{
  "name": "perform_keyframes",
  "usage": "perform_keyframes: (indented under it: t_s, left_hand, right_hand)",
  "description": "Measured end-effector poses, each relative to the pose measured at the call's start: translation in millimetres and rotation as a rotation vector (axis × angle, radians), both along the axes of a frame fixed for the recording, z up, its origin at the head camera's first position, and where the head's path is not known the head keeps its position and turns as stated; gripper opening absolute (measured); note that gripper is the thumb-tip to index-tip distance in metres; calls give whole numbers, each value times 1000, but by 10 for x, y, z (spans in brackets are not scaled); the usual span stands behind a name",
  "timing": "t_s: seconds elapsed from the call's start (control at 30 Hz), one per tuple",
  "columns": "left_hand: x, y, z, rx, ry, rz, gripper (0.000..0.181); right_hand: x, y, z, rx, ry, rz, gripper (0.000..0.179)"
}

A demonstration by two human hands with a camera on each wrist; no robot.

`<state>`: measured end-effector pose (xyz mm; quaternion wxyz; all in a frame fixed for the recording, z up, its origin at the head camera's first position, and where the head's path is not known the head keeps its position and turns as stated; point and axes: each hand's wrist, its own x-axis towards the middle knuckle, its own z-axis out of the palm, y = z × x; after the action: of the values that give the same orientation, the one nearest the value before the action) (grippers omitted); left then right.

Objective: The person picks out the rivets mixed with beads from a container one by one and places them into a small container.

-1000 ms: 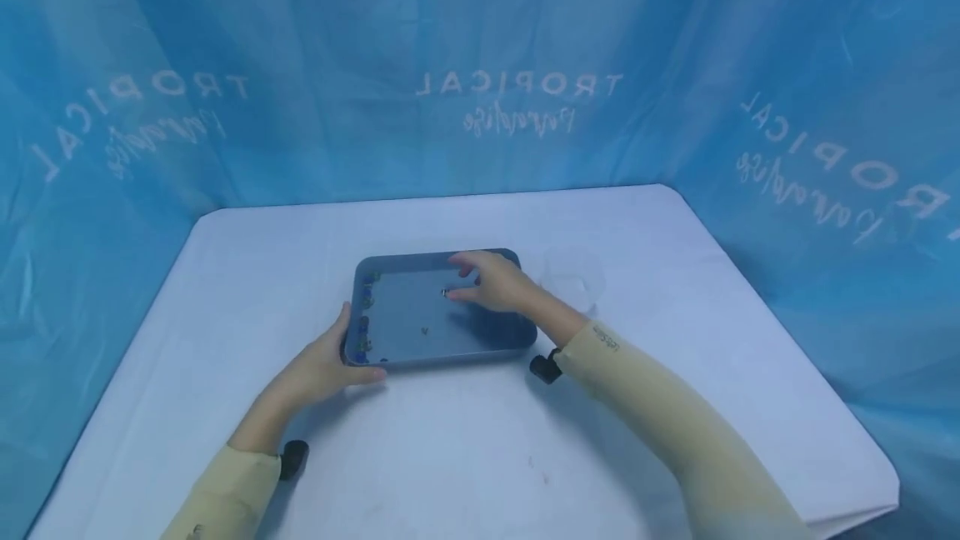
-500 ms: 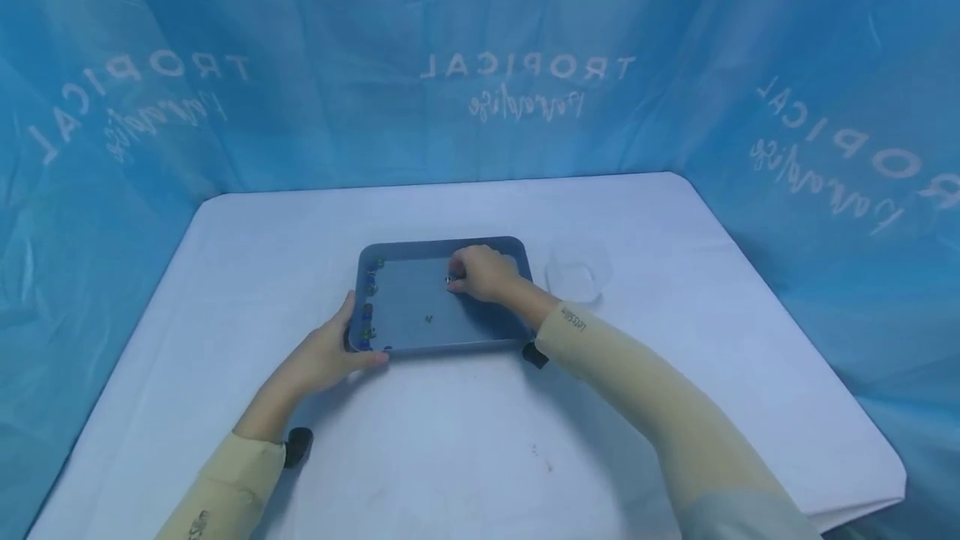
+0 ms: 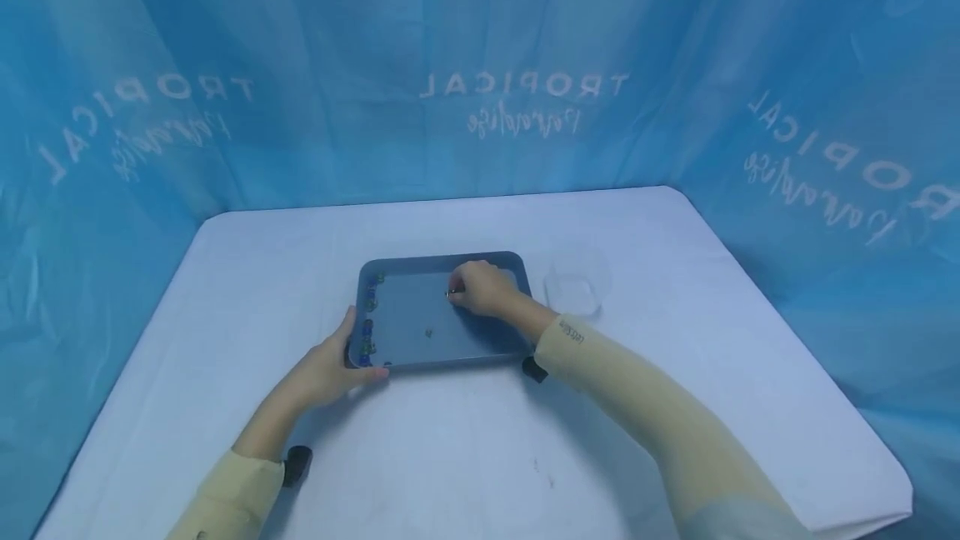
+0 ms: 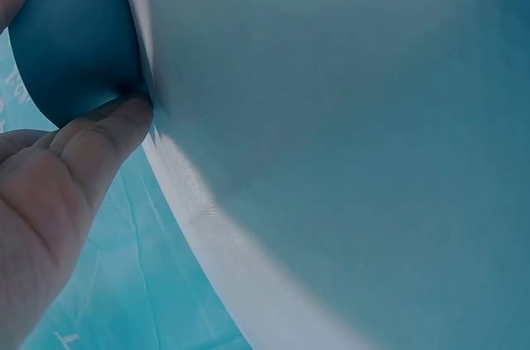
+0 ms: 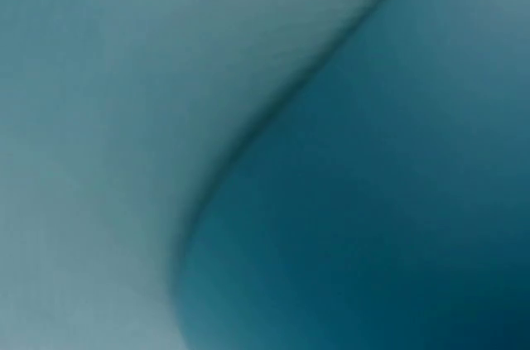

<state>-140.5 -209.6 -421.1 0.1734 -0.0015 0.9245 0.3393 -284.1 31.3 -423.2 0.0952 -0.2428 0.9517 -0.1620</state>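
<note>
A shallow grey-blue tray (image 3: 405, 302) lies on the table. My left hand (image 3: 318, 369) holds its near left corner, thumb along the front side and fingers against the left side; the left wrist view shows fingertips at the base of the tray's wall (image 4: 74, 44). Over the tray's right half, my right hand (image 3: 483, 288) pinches a tiny dark-and-light piece (image 3: 450, 293) between thumb and forefinger. Several small blue and green pieces (image 3: 367, 330) line the tray's left side. One small greenish piece (image 3: 429, 332) sits alone near the middle. Only the tray's outer wall (image 5: 348, 226) and cloth fill the right wrist view.
To the right of the tray stands a clear plastic container (image 3: 573, 294), with what looks like its lid behind. A white cloth (image 3: 465, 457) covers the table. Blue printed curtains (image 3: 525, 15) hang behind and at both sides.
The right hand's thumb and forefinger, spread apart a second ago, have come together on the tiny piece in the tray. The left hand keeps its hold on the tray's corner.
</note>
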Motion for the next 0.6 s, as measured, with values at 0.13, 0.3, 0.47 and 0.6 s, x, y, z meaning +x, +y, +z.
perform_keyframes:
  t_s: [0.13, 0.3, 0.47, 0.6]
  left_hand:
    - [40, -3, -35, 10, 1, 6, 127]
    - [56, 7, -47, 14, 8, 13, 126]
    - [47, 15, -47, 21, 10, 20, 126]
    - [36, 17, -41, 23, 18, 17, 125]
  right_hand:
    - [21, -11, -40, 23, -8, 16, 18]
    - [22, -6, -46, 16, -3, 32, 15]
    - [6, 15, -19, -4, -7, 57, 15]
    - [-2, 34, -1, -28, -17, 70, 13]
